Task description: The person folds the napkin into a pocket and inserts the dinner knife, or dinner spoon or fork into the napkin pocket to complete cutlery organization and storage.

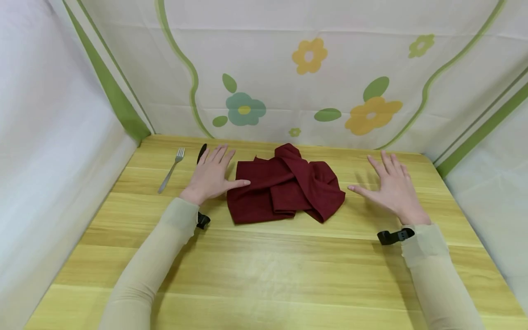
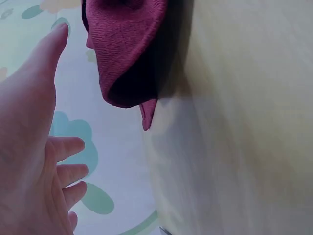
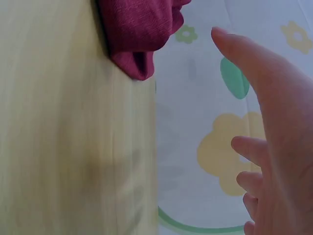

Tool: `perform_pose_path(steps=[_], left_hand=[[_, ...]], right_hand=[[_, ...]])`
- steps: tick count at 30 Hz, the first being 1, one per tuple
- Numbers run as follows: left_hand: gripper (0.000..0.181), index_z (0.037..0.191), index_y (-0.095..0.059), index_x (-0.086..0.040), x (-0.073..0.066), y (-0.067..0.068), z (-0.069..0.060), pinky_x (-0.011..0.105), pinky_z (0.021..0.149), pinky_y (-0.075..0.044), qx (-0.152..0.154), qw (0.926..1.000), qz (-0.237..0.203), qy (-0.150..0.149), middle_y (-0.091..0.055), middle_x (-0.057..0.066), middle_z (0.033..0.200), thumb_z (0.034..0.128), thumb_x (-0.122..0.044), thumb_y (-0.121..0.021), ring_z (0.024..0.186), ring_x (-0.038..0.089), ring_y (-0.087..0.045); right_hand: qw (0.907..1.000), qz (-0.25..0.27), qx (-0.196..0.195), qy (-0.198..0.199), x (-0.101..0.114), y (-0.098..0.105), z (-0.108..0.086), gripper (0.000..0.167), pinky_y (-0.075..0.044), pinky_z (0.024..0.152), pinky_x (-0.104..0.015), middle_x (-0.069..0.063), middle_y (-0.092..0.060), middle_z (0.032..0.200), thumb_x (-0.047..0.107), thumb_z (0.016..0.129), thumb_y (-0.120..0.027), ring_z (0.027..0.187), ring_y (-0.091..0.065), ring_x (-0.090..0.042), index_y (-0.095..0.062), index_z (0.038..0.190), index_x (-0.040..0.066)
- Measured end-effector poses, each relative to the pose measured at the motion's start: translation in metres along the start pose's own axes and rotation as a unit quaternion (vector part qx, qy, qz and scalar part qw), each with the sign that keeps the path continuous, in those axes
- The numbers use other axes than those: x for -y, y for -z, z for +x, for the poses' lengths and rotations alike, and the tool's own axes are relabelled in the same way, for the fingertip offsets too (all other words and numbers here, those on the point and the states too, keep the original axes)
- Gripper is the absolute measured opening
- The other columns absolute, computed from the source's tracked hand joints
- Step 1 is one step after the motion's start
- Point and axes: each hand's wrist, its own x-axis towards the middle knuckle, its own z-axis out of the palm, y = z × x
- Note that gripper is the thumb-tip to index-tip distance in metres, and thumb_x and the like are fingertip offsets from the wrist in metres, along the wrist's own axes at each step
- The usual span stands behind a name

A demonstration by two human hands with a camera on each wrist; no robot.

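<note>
A dark red cloth (image 1: 255, 206) lies crumpled and loosely folded over itself on the wooden table. My left hand (image 1: 210, 176) is at its left side with fingers spread, the thumb overlapping the cloth's edge in the head view. In the left wrist view the cloth (image 2: 124, 44) appears apart from that hand (image 2: 27, 142). To the right of the cloth, my right hand (image 1: 393, 190) is held with fingers spread, holding nothing. The right wrist view shows a gap between the cloth (image 3: 139, 24) and that hand (image 3: 288, 127).
A metal fork (image 1: 171, 171) lies on the table (image 1: 264, 275) at the far left. Beside it a black rounded object (image 1: 201, 153) is partly hidden by my left hand. A white curtain (image 1: 272, 55) with printed flowers hangs behind the table's back edge.
</note>
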Motion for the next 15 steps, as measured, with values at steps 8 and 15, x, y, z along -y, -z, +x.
perform_pose_path(steps=[8,15], left_hand=[[0.099,0.156,-0.039,-0.003,-0.004,0.008,0.005,0.050,0.121,-0.013,-0.045,0.9979,-0.042,-0.022,-0.036,0.018,0.159,0.0883,-0.072,-0.062,0.148,0.036,-0.026],[0.085,0.155,-0.041,-0.004,-0.007,0.013,0.008,0.051,0.118,-0.025,-0.057,0.9882,-0.142,-0.004,-0.039,0.017,0.157,0.0933,-0.055,-0.069,0.145,0.037,-0.033]], right_hand=[[0.9981,0.059,-0.018,0.004,0.018,0.007,-0.002,0.102,-0.017,0.114,-0.068,-0.013,-0.017,0.168,0.065,0.084,-0.073,0.152,-0.012,-0.039,-0.035,0.159,0.007],[0.9921,0.117,-0.045,0.012,0.032,0.004,-0.001,0.085,-0.033,0.107,-0.065,-0.018,-0.047,0.152,0.057,0.084,-0.079,0.138,-0.041,-0.046,-0.054,0.147,0.005]])
